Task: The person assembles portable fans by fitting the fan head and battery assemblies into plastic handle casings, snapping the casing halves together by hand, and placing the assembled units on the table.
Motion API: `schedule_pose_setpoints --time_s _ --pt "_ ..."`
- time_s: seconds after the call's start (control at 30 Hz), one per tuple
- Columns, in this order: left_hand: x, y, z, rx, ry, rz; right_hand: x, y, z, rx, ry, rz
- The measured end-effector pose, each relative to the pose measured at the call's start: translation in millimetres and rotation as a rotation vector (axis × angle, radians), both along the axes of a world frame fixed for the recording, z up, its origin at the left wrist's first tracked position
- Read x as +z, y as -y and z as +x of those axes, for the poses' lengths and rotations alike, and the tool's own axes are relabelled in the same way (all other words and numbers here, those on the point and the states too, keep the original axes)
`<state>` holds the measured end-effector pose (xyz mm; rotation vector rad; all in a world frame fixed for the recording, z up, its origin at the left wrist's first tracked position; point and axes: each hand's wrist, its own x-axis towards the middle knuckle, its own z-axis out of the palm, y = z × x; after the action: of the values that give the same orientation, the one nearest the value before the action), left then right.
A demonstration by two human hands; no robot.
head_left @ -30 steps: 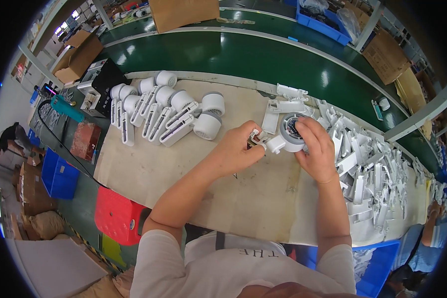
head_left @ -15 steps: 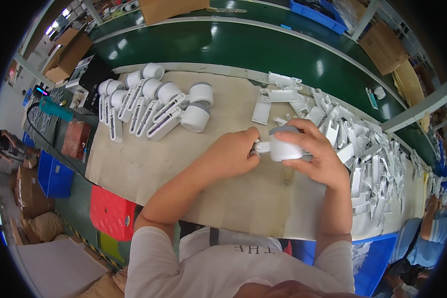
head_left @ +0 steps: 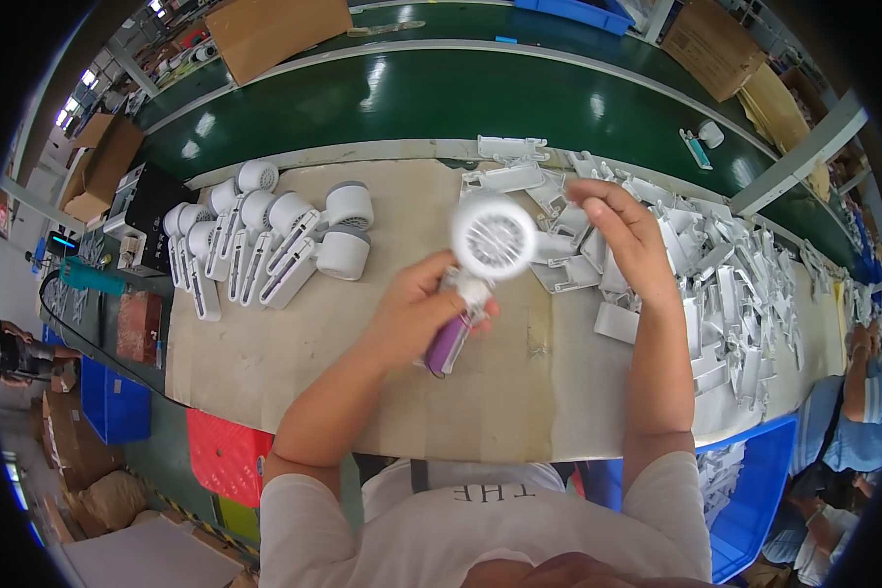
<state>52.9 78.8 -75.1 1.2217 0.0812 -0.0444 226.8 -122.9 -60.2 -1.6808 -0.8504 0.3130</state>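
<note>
My left hand [head_left: 413,312] is closed round the handle of a white handheld fan [head_left: 493,238]. Its round grille faces up, slightly blurred. Below my fingers the handle shows its inside, with a purple cylindrical battery [head_left: 448,345] exposed. My right hand [head_left: 625,235] is raised off the fan, fingers apart, above the near edge of a heap of white plastic handle shells [head_left: 725,294]. Nothing shows between its fingers. To the left, several fans with white heads and open handles [head_left: 264,240] lie grouped on the beige work surface [head_left: 333,392].
A green conveyor belt [head_left: 441,103] runs along the far side. At the left are a teal electric screwdriver [head_left: 93,277], a black box [head_left: 151,211] and a red stool [head_left: 223,453]. A blue bin [head_left: 750,500] stands at the lower right. Another person [head_left: 857,412] sits at the far right.
The fan has turned in my left hand, so its grille now faces up and the battery shows. My right hand has let go of the fan head and moved toward the shells.
</note>
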Motion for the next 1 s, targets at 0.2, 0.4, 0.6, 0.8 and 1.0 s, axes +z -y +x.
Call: schedule_pose_setpoints --time_s 0.2,0.4,0.6,0.8,1.0 --pt "-22.4 -19.3 15.6 0.232 0.204 -0.12 -8.8 -7.7 -25.5 0.036 0.619 -0.622" --pt "-22.6 -21.3 21.6 0.251 0.068 -0.043 -43.4 -32.1 -31.0 -0.074 0.984 -0.687" --pt "-25.4 -27.2 16.4 0.269 0.2 -0.156 -17.1 -40.0 -42.8 -0.012 0.857 -0.432" --pt "-16.1 -23.5 12.8 0.33 0.299 -0.121 -4.7 -28.9 -36.2 -0.213 0.482 0.084" --pt "-17.3 -14.5 13.9 0.336 0.348 -0.234 -11.3 -33.5 -39.6 -0.085 0.22 0.168"
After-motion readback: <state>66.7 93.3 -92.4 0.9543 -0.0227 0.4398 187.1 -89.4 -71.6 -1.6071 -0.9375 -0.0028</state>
